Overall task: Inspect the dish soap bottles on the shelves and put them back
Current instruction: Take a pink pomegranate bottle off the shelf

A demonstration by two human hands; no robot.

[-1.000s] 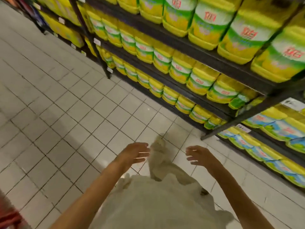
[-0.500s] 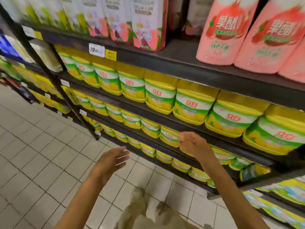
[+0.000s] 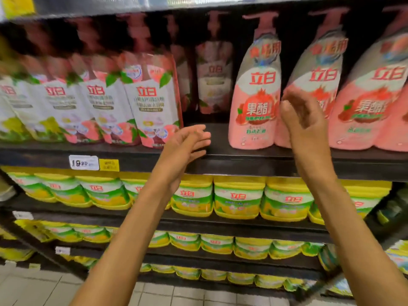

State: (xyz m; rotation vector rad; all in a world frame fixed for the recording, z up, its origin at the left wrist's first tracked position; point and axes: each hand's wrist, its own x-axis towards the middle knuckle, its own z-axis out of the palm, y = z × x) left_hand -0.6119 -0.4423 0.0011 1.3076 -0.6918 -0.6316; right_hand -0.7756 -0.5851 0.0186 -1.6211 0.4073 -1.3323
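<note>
Now, hands: my left hand (image 3: 187, 143) is raised with fingers straight and loose, holding nothing; my right hand (image 3: 302, 115) is up with fingers loosely curled, holding nothing.
Nearest bottle: the pink pump bottle (image 3: 256, 100) stands upright on the black shelf (image 3: 242, 155), just left of my right hand and right of my left.
Count: three or more pink pump bottles at right; four white-and-pink pouches (image 3: 152, 102) at left, blurred.
Below: rows of yellow tubs (image 3: 238, 197) on lower shelves.
Room: shop aisle, pale tiled floor (image 3: 176, 294).
</note>
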